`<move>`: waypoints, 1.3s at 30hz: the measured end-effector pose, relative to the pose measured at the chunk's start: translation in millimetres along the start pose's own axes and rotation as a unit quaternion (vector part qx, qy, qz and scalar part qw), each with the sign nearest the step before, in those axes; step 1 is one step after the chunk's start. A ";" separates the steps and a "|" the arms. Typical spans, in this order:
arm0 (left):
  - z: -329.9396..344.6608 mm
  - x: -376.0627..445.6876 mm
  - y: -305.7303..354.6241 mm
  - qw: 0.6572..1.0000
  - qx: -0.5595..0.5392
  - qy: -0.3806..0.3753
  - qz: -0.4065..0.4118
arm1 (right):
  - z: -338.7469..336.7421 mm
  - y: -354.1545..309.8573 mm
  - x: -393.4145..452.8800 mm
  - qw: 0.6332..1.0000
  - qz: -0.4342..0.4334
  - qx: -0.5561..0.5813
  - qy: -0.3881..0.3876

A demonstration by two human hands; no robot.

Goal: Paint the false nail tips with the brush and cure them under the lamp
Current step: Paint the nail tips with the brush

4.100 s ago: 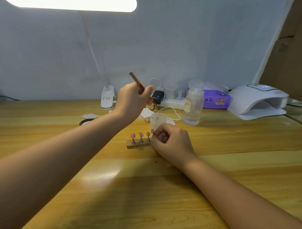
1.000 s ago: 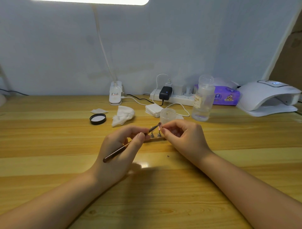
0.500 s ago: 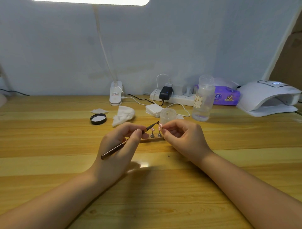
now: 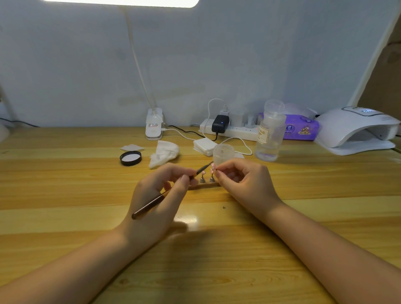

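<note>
Since 4.1 s ago my left hand (image 4: 158, 195) has dropped, pinching the brush (image 4: 167, 195) against the nail tip (image 4: 213, 166) my right hand (image 4: 240, 184) pinches. 2 tips (image 4: 203, 173) wait between my hands; curing lamp (image 4: 355, 128) far right, unused.

Your right hand (image 4: 243, 184) covers the right end of the nail stand (image 4: 204, 186), so you cannot tell how many tips sit there. The brush (image 4: 152, 202) passes behind your left hand's fingers (image 4: 184, 180), hiding its middle, and its bristles are too small to make out against the pink nail tip (image 4: 212, 166). At the right edge of the frame the curing lamp (image 4: 355, 128) is cut off. The light panel (image 4: 121, 2) at the top is cropped. The bottle label (image 4: 263, 134) is mostly illegible.
</note>
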State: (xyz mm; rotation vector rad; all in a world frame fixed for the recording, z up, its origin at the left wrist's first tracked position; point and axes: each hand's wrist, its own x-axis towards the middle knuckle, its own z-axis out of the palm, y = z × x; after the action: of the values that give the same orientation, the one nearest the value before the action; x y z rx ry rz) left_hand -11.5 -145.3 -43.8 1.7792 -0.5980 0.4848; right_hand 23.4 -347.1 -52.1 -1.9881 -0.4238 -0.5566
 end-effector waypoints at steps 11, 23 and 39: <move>0.8 0.1 -1.9 0.999 -0.036 -0.004 -0.013 | 0.0 -1.1 -0.2 1.000 -0.002 -0.008 0.001; 2.8 -1.8 -6.7 0.997 -0.069 -0.018 -0.023 | 2.4 2.6 1.4 0.999 0.022 0.021 0.026; 0.5 2.9 -8.1 0.995 -0.085 -0.002 -0.054 | 1.1 9.2 8.5 0.969 0.110 -0.221 -0.007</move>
State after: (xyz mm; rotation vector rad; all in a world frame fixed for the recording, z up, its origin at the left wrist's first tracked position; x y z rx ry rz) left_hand -4.2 -144.4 -48.3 1.6406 -0.5273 0.3462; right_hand 35.4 -349.7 -54.6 -2.4284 -0.0841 -0.5285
